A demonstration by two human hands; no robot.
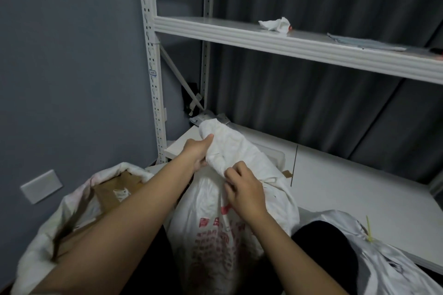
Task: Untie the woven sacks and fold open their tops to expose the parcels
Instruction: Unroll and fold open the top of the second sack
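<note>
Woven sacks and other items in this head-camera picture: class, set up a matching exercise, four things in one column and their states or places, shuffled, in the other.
Things:
1. sack on the left
2. middle sack
3. sack on the right
4. crumpled white cloth

States or places:
A. lies on the upper shelf
B. tied with a yellow tie
C. top open, cardboard showing
D. neck held by the left hand and right hand

Pairs: 1-C, 2-D, 3-B, 4-A

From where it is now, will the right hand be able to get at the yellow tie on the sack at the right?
Probably yes, once it lets go. The right hand is pinching the bunched neck of the white woven sack with red print. The yellow plastic tie on the shiny white sack stands uncovered on that same side.
</note>
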